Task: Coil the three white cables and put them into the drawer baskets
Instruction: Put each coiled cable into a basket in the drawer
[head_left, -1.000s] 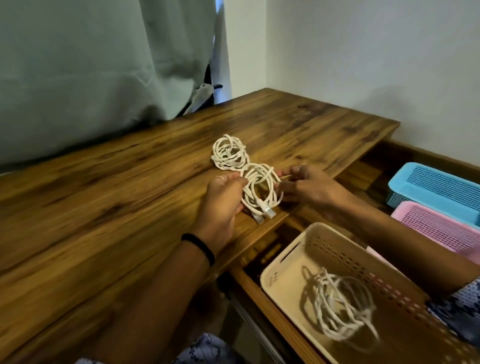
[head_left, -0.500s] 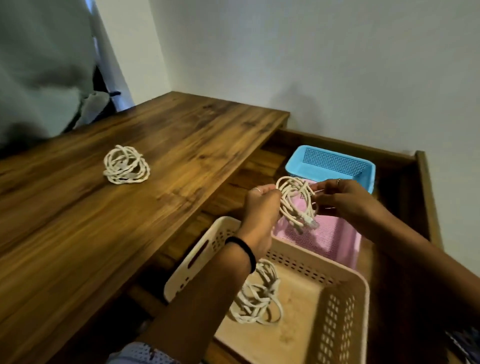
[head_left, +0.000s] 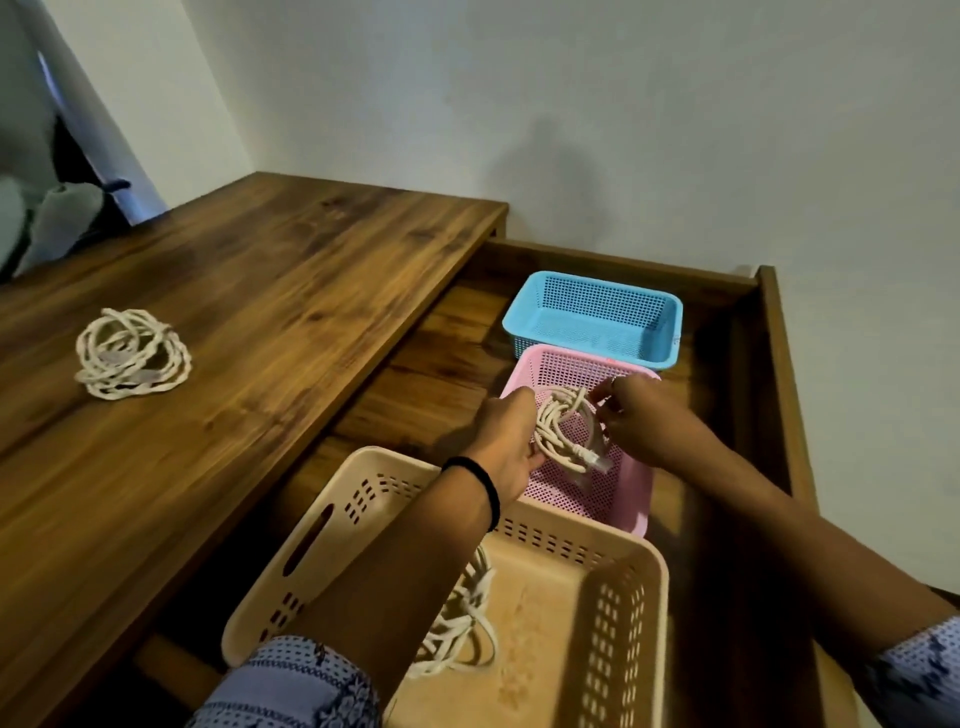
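White cables numbered three: one coil (head_left: 132, 354) lay on the wooden tabletop (head_left: 270, 291) at the left of the frame, one (head_left: 457, 623) sat in the beige basket (head_left: 631, 597) at the bottom, and one (head_left: 563, 428) was gripped by the left hand (head_left: 506, 441) and pinched by the right hand (head_left: 636, 421) over the pink basket (head_left: 587, 493). Three baskets stood in the open drawer (head_left: 779, 364); the blue basket (head_left: 597, 317), farthest up the frame, held nothing
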